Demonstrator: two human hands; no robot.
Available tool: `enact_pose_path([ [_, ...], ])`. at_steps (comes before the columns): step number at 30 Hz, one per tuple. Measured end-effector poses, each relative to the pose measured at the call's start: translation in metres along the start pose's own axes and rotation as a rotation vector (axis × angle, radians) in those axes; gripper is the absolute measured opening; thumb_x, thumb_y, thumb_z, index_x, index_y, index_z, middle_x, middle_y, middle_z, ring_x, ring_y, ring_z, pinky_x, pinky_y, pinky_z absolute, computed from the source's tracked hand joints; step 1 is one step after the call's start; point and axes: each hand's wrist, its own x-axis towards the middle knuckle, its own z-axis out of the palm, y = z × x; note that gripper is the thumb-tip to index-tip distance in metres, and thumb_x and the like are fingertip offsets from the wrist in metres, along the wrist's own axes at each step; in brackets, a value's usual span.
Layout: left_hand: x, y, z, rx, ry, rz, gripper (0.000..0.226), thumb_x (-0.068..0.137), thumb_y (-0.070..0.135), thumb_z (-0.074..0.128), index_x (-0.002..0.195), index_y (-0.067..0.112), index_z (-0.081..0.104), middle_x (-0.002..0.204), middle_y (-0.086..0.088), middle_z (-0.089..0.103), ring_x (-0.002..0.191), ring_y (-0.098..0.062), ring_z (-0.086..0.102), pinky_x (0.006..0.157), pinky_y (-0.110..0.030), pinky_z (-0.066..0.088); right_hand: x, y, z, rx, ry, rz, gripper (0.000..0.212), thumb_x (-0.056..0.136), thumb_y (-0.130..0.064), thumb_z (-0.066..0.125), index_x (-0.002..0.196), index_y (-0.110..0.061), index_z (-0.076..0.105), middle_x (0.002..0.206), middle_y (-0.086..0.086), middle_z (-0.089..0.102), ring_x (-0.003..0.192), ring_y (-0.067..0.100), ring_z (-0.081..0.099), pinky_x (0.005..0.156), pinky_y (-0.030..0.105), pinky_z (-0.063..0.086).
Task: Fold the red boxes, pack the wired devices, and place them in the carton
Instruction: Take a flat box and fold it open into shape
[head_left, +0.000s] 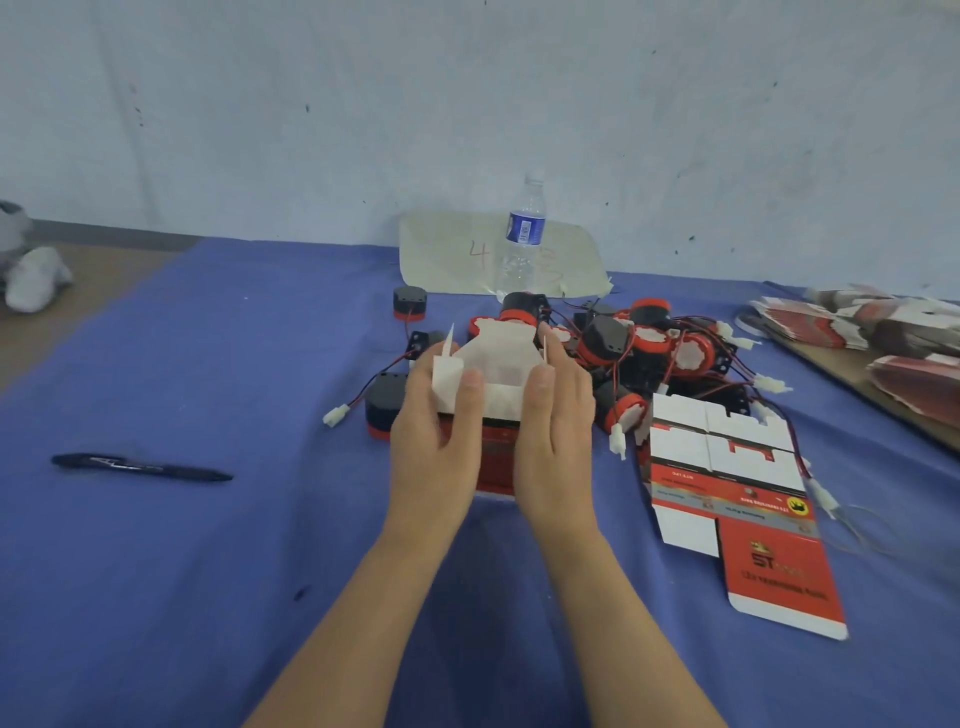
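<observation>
A red box (497, 452) with white inner flaps stands on the blue cloth at the centre, its top flaps open and raised. My left hand (435, 431) grips its left side and my right hand (558, 426) grips its right side, thumbs on the near flap. Behind and to the right lies a heap of black-and-red wired devices (644, 348) with red and black leads and white plugs. One device (383, 408) sits just left of the box, another (409, 303) further back. A flat unfolded red box (748, 512) lies to the right.
A black pen (143, 466) lies on the cloth at left. A water bottle (522, 239) stands on a paper sheet (447, 254) by the wall. Stacks of flat red boxes (878, 332) rest on a board at far right. No carton is visible.
</observation>
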Motion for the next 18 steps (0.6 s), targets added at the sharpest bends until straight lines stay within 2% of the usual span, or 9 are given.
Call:
enact_pose_path([
  [2,0.001,0.001,0.0,-0.016,0.022,-0.007,0.016,0.094,0.039,0.053,0.11,0.038,0.049,0.102,0.022,0.063,0.092,0.006,0.061,0.069,-0.007,0.046,0.003,0.005,-0.001,-0.082,-0.036,0.041,0.053,0.094,-0.055,0.02,0.145,-0.042,0.028,0.12,-0.028,0.034,0.111,-0.026,0.022,0.094,0.008,0.019],
  [4,0.001,0.002,-0.001,-0.012,0.031,0.001,0.016,0.096,0.033,0.051,0.107,0.042,0.044,0.107,0.021,0.06,0.094,0.008,0.059,0.069,-0.006,0.046,0.005,0.004,-0.003,-0.048,-0.065,0.098,0.054,0.093,-0.056,0.022,0.145,-0.042,0.029,0.124,-0.025,0.038,0.111,-0.025,0.026,0.096,0.012,0.021],
  [6,0.0,0.004,0.0,-0.01,0.036,0.0,0.023,0.096,0.031,0.051,0.108,0.047,0.041,0.111,0.022,0.057,0.096,0.012,0.057,0.069,-0.004,0.045,0.005,0.002,-0.006,0.078,-0.116,0.189,0.044,0.094,-0.056,0.028,0.134,-0.044,0.043,0.123,-0.025,0.051,0.113,-0.014,0.044,0.096,0.02,0.035],
  [7,-0.001,0.005,0.001,-0.018,0.037,-0.007,0.025,0.096,0.03,0.052,0.108,0.049,0.04,0.112,0.023,0.055,0.096,0.013,0.057,0.069,-0.004,0.045,0.006,0.002,-0.008,0.13,-0.139,0.237,0.034,0.096,-0.054,0.033,0.121,-0.045,0.052,0.112,-0.024,0.061,0.105,-0.008,0.054,0.091,0.025,0.043],
  [9,-0.001,0.007,0.002,-0.062,0.048,-0.044,0.025,0.096,0.03,0.052,0.106,0.05,0.042,0.109,0.026,0.055,0.095,0.015,0.056,0.067,-0.004,0.045,0.007,0.002,-0.012,0.167,-0.173,0.321,0.024,0.096,-0.05,0.039,0.101,-0.039,0.061,0.091,-0.018,0.068,0.085,-0.001,0.064,0.078,0.032,0.052],
  [11,0.0,0.008,0.002,-0.098,0.073,-0.098,0.017,0.097,0.033,0.05,0.102,0.049,0.048,0.103,0.029,0.059,0.092,0.013,0.058,0.064,-0.006,0.046,0.009,0.002,-0.016,0.176,-0.206,0.36,0.025,0.096,-0.048,0.042,0.094,-0.034,0.063,0.087,-0.009,0.069,0.083,0.008,0.066,0.078,0.036,0.056],
  [13,0.001,0.008,0.001,-0.094,0.107,-0.154,0.01,0.097,0.041,0.046,0.101,0.045,0.055,0.104,0.02,0.062,0.089,0.006,0.062,0.06,-0.009,0.047,0.009,-0.001,-0.015,0.173,-0.227,0.358,0.025,0.095,-0.047,0.042,0.09,-0.032,0.062,0.086,-0.007,0.068,0.082,0.009,0.066,0.077,0.034,0.056],
  [16,0.002,0.009,0.001,-0.039,0.166,-0.147,0.018,0.1,0.041,0.039,0.094,0.046,0.055,0.101,0.014,0.062,0.081,0.009,0.06,0.055,-0.006,0.045,0.009,-0.003,-0.013,0.146,-0.243,0.361,0.025,0.095,-0.046,0.044,0.09,-0.029,0.061,0.087,-0.004,0.068,0.08,0.009,0.065,0.075,0.035,0.056],
  [18,0.002,0.01,0.001,0.025,0.168,-0.104,0.019,0.101,0.036,0.039,0.095,0.045,0.054,0.101,0.013,0.063,0.085,0.008,0.06,0.06,-0.006,0.046,0.009,-0.003,-0.014,0.118,-0.26,0.384,0.027,0.095,-0.042,0.044,0.092,-0.022,0.062,0.089,0.004,0.067,0.08,0.015,0.063,0.075,0.039,0.054],
])
